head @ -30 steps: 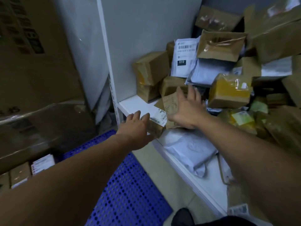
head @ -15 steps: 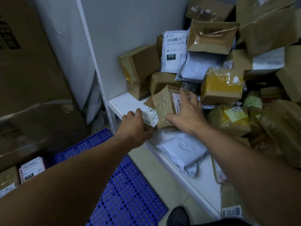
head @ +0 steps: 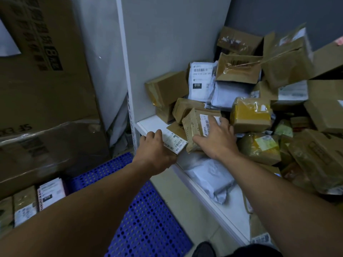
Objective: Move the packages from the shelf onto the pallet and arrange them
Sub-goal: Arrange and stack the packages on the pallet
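Brown box (head: pixel 193 127), tilted with its long axis running near to far at the shelf's (head: pixel 148 123) left end, is clasped by the right hand's (head: pixel 217 140) thumb and splayed fingers, while the left hand (head: pixel 156 151), nearer the blue pallet (head: pixel 148 210), curls round a flat labelled parcel (head: pixel 175 140) just left.

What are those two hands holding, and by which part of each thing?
The left hand grips a flat labelled parcel by its near end; the right hand clasps a small brown box by its right side.
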